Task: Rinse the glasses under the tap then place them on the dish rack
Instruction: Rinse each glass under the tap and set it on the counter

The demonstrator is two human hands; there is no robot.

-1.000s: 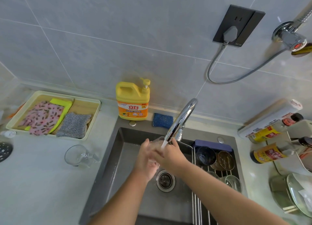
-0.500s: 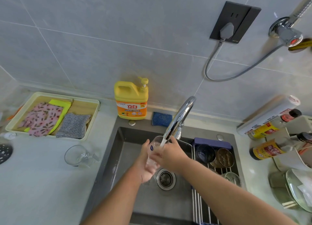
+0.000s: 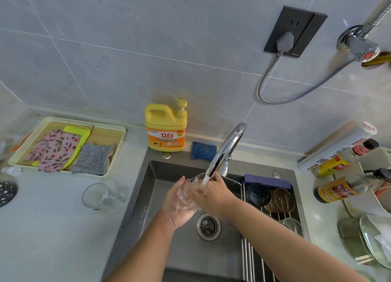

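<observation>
A clear glass [image 3: 188, 195] is held over the grey sink [image 3: 148, 188], tilted with its mouth up under the running chrome tap [image 3: 226, 148]. My left hand [image 3: 175, 205] cups it from below and the left. My right hand [image 3: 211, 195] grips it from the right, near the rim, where the water stream lands. A second clear glass [image 3: 96, 196] lies on its side on the counter left of the sink. The metal roll-up dish rack [image 3: 251, 258] spans the sink's right side and holds several upturned glasses and cups [image 3: 259, 195].
A yellow detergent bottle [image 3: 166, 127] and a blue sponge [image 3: 204, 151] stand behind the sink. A cream tray [image 3: 118, 152] with cloths sits at the back left. Sauce bottles [image 3: 336, 191] and plates [image 3: 372, 241] crowd the right counter. The drain [image 3: 208, 227] is below my hands.
The glass has tipped a little further under the stream and my left hand has shifted lower around it. The view has moved slightly.
</observation>
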